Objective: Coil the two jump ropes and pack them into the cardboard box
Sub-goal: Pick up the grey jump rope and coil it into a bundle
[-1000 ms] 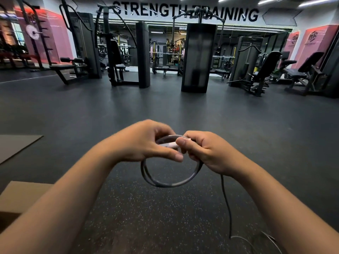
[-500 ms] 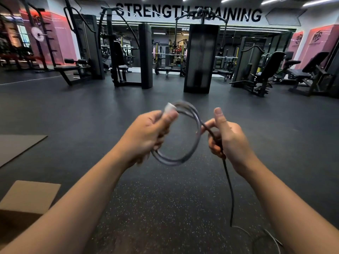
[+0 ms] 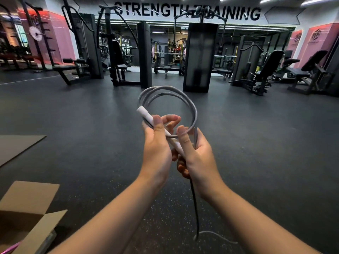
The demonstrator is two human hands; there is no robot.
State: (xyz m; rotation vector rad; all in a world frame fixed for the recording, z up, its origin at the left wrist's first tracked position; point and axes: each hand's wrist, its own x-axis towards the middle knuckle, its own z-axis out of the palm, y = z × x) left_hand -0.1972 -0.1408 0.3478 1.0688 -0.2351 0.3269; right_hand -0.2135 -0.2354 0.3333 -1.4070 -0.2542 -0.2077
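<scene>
A grey jump rope (image 3: 183, 99) stands as a loose upright coil of a few loops in front of me. Its white handle (image 3: 146, 114) slants up to the left out of my left hand (image 3: 157, 149), which grips the handle and the loops together. My right hand (image 3: 198, 156) holds the rope just right of the left hand, thumb over the strands. The free rope runs down from the right hand to the floor (image 3: 196, 213). The open cardboard box (image 3: 34, 224) sits at the lower left; a pink strand (image 3: 9, 249) shows at its bottom corner.
Dark rubber gym floor (image 3: 256, 143) spreads all around. A flat brown mat (image 3: 16, 145) lies at the left. Weight machines and benches (image 3: 201, 55) line the far side of the room.
The hands have come together and risen. The coil has turned upright and gained a loop, and the handle now points up to the left. More of the box has come into view.
</scene>
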